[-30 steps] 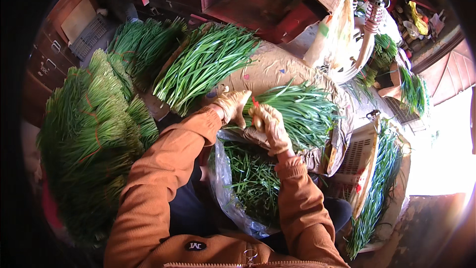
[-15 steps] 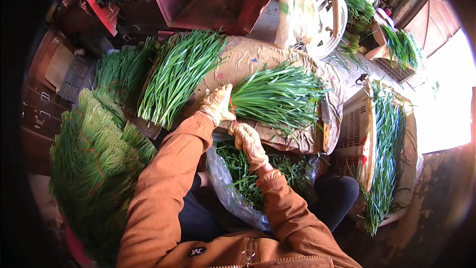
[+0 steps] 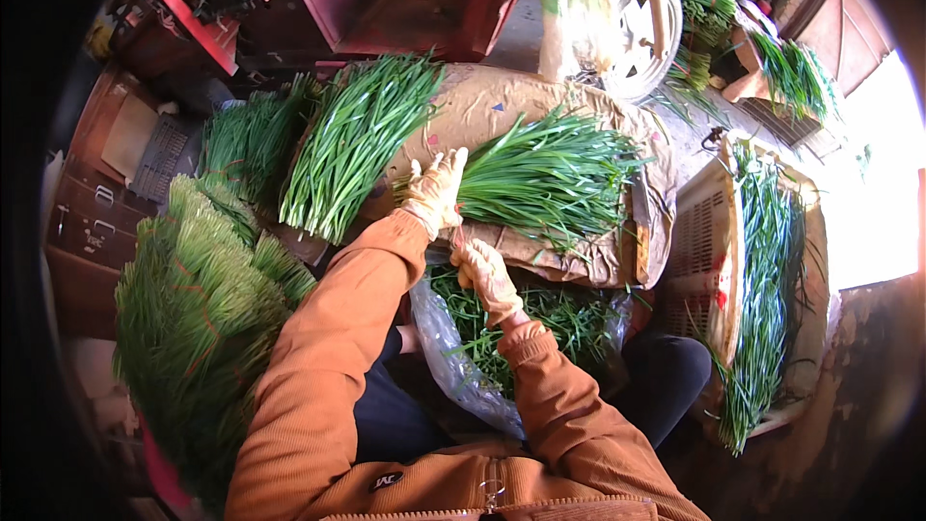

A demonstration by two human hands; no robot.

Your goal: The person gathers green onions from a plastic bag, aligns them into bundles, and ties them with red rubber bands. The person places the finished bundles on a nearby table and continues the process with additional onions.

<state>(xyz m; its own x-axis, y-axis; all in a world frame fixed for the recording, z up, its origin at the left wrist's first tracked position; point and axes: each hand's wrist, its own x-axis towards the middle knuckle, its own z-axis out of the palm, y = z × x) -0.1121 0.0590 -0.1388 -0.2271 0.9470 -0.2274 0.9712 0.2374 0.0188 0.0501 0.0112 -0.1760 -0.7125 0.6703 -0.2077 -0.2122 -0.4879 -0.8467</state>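
Note:
A bunch of garlic chives (image 3: 559, 174) lies on the padded, brown-covered bench, leaves fanned to the right. My gloved left hand (image 3: 436, 191) is closed over the bunch's stem end and covers most of it. Just below, my gloved right hand (image 3: 487, 280) is closed in a pinch on a thin red tie (image 3: 458, 230), which runs up to the bunch beside the left hand. How far the tie goes round the stems is hidden. Left of my hands, a larger pile of loose chives (image 3: 362, 140) rests on the bench (image 3: 588, 256).
Tied chive bundles (image 3: 193, 318) are heaped at my left. A clear plastic bag (image 3: 449, 352) of leaf scraps sits between my knees. At right stands a plastic crate (image 3: 699, 232) with chives (image 3: 757, 309). A whitish sack (image 3: 576, 14) hangs beyond the bench.
The view has shifted slightly. My left hand has turned a little over the stem end and hides more of the red tie. My right hand still pinches the tie below the bunch.

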